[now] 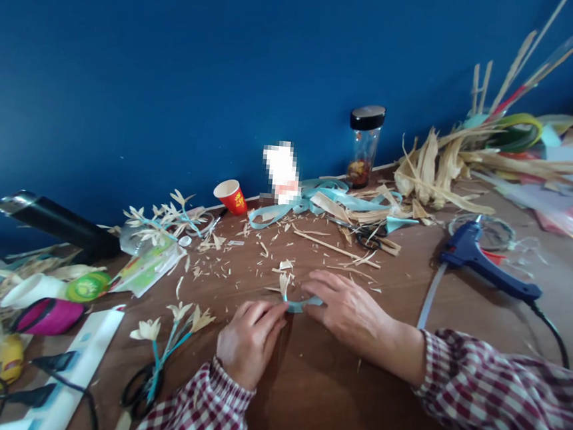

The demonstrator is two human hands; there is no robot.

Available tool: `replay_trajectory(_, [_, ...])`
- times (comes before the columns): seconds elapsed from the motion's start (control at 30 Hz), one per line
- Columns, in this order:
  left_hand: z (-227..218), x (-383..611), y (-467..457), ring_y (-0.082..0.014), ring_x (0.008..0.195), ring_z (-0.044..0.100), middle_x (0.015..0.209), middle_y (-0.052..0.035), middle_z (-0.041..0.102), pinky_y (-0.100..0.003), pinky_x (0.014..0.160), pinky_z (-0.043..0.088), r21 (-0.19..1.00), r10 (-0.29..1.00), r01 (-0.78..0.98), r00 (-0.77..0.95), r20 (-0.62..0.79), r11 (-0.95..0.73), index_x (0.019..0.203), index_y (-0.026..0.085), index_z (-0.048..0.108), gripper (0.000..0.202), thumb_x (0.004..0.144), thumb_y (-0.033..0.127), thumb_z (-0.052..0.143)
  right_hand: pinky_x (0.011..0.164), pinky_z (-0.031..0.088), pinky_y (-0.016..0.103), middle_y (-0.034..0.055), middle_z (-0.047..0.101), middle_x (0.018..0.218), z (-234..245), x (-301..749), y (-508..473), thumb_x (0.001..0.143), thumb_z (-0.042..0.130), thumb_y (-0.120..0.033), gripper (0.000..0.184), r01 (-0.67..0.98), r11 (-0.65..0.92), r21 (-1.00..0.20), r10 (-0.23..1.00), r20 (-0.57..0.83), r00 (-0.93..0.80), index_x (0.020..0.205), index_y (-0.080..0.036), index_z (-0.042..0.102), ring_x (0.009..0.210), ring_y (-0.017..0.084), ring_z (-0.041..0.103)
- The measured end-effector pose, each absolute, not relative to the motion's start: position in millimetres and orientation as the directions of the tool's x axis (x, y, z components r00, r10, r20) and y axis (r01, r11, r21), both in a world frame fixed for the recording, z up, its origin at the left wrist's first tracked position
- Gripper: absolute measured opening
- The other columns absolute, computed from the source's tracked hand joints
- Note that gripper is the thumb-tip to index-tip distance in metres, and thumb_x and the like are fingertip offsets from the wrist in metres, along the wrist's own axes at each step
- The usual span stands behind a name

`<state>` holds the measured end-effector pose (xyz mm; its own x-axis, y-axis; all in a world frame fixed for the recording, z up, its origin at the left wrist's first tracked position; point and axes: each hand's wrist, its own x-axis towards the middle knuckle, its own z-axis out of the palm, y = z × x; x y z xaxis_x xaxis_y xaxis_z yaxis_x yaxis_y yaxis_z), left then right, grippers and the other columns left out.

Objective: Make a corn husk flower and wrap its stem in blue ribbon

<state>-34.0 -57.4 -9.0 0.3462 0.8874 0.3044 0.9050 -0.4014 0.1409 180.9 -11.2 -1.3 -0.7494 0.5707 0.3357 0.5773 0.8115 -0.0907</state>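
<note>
Over the middle of the brown table, my left hand (250,336) pinches the lower end of a small corn-husk flower (284,286), its pale petals pointing up. A light blue ribbon strip (298,306) runs from those fingertips across to my right hand (346,307). The fingers of my right hand are closed on the strip's other end, palm turned down. Left of my left hand lie finished husk flowers (173,329) with blue-wrapped stems, over black-handled scissors (137,389). A blue glue gun (483,259) rests beyond my right forearm.
Husk scraps (263,248) litter the table (322,385). Behind them are a red paper cup (232,197), coiled blue ribbon (326,192) and a lidded glass jar (364,148). A power strip (75,364) lies left; dried husks (431,167) pile up at right.
</note>
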Motion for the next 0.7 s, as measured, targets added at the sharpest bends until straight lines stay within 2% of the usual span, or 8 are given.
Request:
replay_trajectory(0.13, [-7,-31,-60,-0.0169,0.082,0.058,0.086,0.0009,0.067,-0.026,0.064,0.047,0.053,0.862,0.902,0.39,0.324,-0.428,0.097,0.029,0.068,0.019,0.085,0.024,0.055,0.094,0.043,0.039,0.0068,0.06,0.115,-2,181,-12,0.09,0.051,-0.024,0.019,0.575,0.816,-0.06,0.557,0.345,-0.755,0.093,-0.019,0.069,0.119,0.028,0.043])
replay_trajectory(0.37, [-9,-29,-67,-0.0167,0.085,0.059,0.093,0.0021,0.069,-0.026,0.07,0.049,-0.095,0.85,0.899,0.437,0.293,-0.429,0.1,0.022,0.065,0.022,0.08,0.016,0.061,0.095,0.041,0.04,0.0056,0.06,0.115,-8,177,-15,0.091,0.048,-0.023,0.021,0.596,0.801,-0.061,0.577,0.348,-0.739,0.094,-0.018,0.068,0.121,0.027,0.04])
replay_trajectory(0.5, [-7,-27,-66,-0.0178,0.084,0.059,0.093,0.0027,0.069,-0.027,0.068,0.05,-0.132,0.854,0.897,0.443,0.274,-0.423,0.101,0.022,0.064,0.023,0.078,0.017,0.062,0.097,0.039,0.039,0.0067,0.058,0.115,3,180,-15,0.086,0.056,-0.022,0.014,0.569,0.819,-0.074,0.562,0.31,-0.767,0.089,-0.017,0.069,0.122,0.028,0.038])
replay_trajectory(0.6, [-6,-25,-65,-0.0186,0.084,0.06,0.093,0.0027,0.069,-0.028,0.065,0.05,-0.164,0.842,0.893,0.45,0.298,-0.419,0.099,0.023,0.065,0.02,0.081,0.017,0.059,0.092,0.042,0.037,0.0076,0.06,0.107,19,179,-12,0.085,0.058,-0.022,0.011,0.531,0.84,-0.107,0.538,0.278,-0.796,0.086,-0.016,0.067,0.113,0.025,0.044])
replay_trajectory(0.7, [-5,-24,-64,-0.0185,0.079,0.06,0.086,0.0017,0.069,-0.028,0.061,0.049,-0.184,0.836,0.892,0.45,0.313,-0.412,0.089,0.021,0.066,0.012,0.083,0.019,0.056,0.081,0.046,0.035,0.0076,0.06,0.098,26,170,-8,0.087,0.054,-0.021,0.012,0.512,0.853,-0.107,0.521,0.248,-0.817,0.092,-0.017,0.064,0.098,0.022,0.05])
